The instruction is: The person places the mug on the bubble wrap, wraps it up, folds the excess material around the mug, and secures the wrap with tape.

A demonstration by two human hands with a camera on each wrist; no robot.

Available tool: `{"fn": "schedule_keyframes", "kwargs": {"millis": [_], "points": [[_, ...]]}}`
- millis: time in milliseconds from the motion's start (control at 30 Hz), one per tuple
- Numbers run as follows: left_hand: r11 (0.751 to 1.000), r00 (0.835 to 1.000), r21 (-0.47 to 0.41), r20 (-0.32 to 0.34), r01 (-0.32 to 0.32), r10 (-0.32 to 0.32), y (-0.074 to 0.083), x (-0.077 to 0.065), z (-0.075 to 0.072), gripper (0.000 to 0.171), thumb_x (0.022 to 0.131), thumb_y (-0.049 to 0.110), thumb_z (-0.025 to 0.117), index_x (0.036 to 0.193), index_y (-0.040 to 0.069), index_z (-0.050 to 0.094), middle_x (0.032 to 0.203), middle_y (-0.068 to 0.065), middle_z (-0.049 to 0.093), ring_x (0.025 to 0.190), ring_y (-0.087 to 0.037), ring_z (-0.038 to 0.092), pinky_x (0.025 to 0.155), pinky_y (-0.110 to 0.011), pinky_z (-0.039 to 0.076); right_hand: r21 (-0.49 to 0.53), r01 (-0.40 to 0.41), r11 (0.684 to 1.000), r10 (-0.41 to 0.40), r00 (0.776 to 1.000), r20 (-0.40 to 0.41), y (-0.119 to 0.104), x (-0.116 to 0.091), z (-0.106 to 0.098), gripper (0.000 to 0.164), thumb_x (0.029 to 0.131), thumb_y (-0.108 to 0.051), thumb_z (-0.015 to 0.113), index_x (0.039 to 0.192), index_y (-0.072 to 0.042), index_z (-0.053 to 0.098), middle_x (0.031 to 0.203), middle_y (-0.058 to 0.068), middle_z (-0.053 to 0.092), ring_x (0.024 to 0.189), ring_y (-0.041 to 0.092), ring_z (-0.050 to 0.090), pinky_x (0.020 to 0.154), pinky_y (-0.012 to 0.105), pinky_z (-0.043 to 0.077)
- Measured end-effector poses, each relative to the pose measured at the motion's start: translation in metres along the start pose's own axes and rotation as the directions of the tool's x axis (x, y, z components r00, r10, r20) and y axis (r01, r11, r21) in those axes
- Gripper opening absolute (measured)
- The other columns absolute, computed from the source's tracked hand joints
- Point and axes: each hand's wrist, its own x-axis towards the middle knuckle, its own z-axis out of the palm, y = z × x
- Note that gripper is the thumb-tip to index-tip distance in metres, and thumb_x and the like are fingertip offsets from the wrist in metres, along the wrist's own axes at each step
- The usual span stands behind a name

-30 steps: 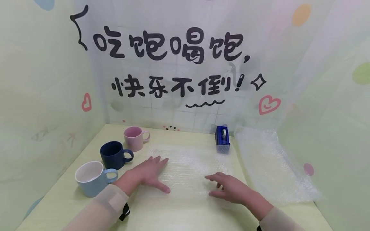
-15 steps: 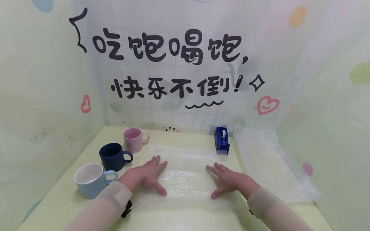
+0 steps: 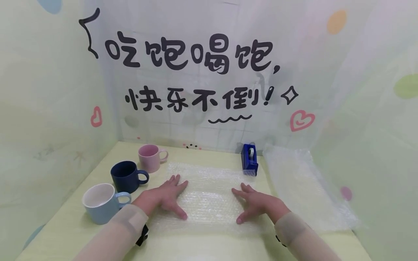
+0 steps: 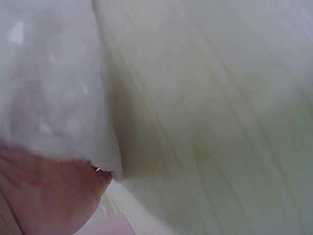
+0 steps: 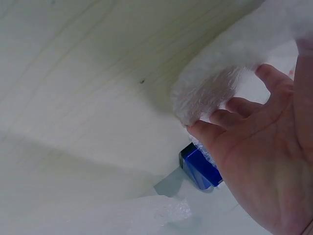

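A clear sheet of bubble wrap [image 3: 209, 206] lies in the middle of the table, in front of me. My left hand [image 3: 168, 197] rests on its left part with fingers and thumb spread. On the right part, my right hand [image 3: 258, 203] touches the sheet, its fingers extended and thumb apart. The right wrist view has the raised edge of the bubble wrap [image 5: 205, 88] at the fingertips of my right hand [image 5: 259, 152]. In the left wrist view, bubble wrap [image 4: 49, 88] hides most of my left hand [image 4: 54, 196].
Left of the sheet stand a light blue mug [image 3: 101, 208], a dark blue mug [image 3: 125, 179] and a pink mug [image 3: 149, 159]. A blue tape dispenser [image 3: 249, 161] is at the sheet's far right corner. More bubble wrap [image 3: 303, 195] lies along the right side.
My right hand has moved forward from above the sheet and spread its fingers on it. The sheet's far right corner covers less of the tape dispenser. My left hand stays nearly in place.
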Motion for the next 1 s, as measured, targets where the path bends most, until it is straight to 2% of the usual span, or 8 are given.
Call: {"fn": "schedule_keyframes", "kwargs": {"millis": [133,267,367,533,633,700,867,1000], "points": [[0.999,0.999,-0.029,-0.045,-0.023,0.022,-0.007,-0.004,-0.001,0.13,0.077,0.066,0.092,0.173,0.006,0.028,0.181,-0.032,0.004,0.168,-0.055,0.003,0.134,-0.072,0.015,0.037,-0.003,0.999,0.003,1.0,-0.005,-0.003,0.001,0.002,0.12,0.076,-0.048,0.099,0.174,-0.028,0.033,0.184,0.021,0.009,0.171,0.046,0.008,0.128,0.079,0.021],[0.996,0.982,-0.054,-0.175,-0.077,0.066,-0.004,-0.026,-0.015,0.114,0.089,0.073,0.077,0.172,0.009,0.034,0.183,-0.027,0.008,0.169,-0.053,0.006,0.132,-0.073,0.02,0.062,-0.011,0.998,0.011,1.0,-0.001,-0.005,-0.001,0.004,0.119,0.076,-0.046,0.099,0.174,-0.028,0.033,0.184,0.02,0.008,0.171,0.046,0.008,0.128,0.08,0.021],[0.992,0.945,-0.055,-0.315,-0.113,0.09,0.004,-0.056,-0.038,0.101,0.096,0.073,0.069,0.171,0.014,0.038,0.184,-0.022,0.012,0.169,-0.051,0.013,0.128,-0.076,0.026,0.058,-0.018,0.998,0.018,1.0,-0.001,-0.005,-0.002,0.004,0.12,0.076,-0.046,0.099,0.174,-0.028,0.033,0.185,0.02,0.007,0.171,0.046,0.007,0.128,0.079,0.02],[0.988,0.849,-0.04,-0.517,-0.15,0.108,-0.008,-0.108,-0.074,0.088,0.099,0.06,0.075,0.168,0.014,0.045,0.181,-0.016,0.027,0.164,-0.049,0.028,0.123,-0.076,0.034,0.045,-0.018,0.999,0.018,1.0,-0.012,-0.004,-0.002,0.0,0.12,0.076,-0.045,0.099,0.174,-0.027,0.033,0.184,0.021,0.008,0.171,0.046,0.007,0.129,0.079,0.02],[0.992,0.827,-0.08,-0.561,-0.095,0.034,-0.03,-0.132,-0.083,0.088,0.099,0.055,0.078,0.167,0.011,0.044,0.177,-0.021,0.031,0.159,-0.053,0.031,0.118,-0.08,0.035,0.054,-0.021,0.998,0.022,1.0,-0.006,-0.003,-0.003,0.0,0.12,0.076,-0.046,0.099,0.174,-0.028,0.033,0.185,0.02,0.007,0.171,0.046,0.007,0.129,0.079,0.02],[0.991,0.832,-0.129,-0.552,-0.019,-0.056,-0.046,-0.145,-0.082,0.091,0.101,0.056,0.075,0.17,0.008,0.037,0.175,-0.029,0.03,0.157,-0.058,0.03,0.115,-0.083,0.033,0.057,-0.023,0.998,0.023,1.0,-0.001,-0.002,-0.003,0.001,0.119,0.076,-0.046,0.099,0.174,-0.028,0.033,0.185,0.02,0.007,0.171,0.046,0.007,0.129,0.079,0.02],[0.958,0.832,-0.243,-0.491,0.152,-0.257,-0.087,-0.169,-0.067,0.107,0.103,0.064,0.066,0.174,0.001,0.018,0.17,-0.042,0.024,0.15,-0.067,0.028,0.107,-0.087,0.034,0.051,-0.013,0.999,0.013,1.0,0.006,0.0,-0.003,0.0,0.119,0.077,-0.047,0.099,0.174,-0.028,0.032,0.184,0.021,0.006,0.171,0.047,0.006,0.13,0.078,0.019],[0.929,0.817,-0.31,-0.47,0.2,-0.333,-0.108,-0.179,-0.05,0.12,0.1,0.065,0.069,0.172,-0.006,0.006,0.169,-0.045,0.021,0.147,-0.069,0.028,0.104,-0.086,0.037,0.05,-0.007,0.999,0.007,1.0,0.009,-0.001,-0.002,-0.002,0.119,0.078,-0.047,0.098,0.174,-0.028,0.031,0.184,0.022,0.006,0.171,0.047,0.005,0.13,0.077,0.019]]}}
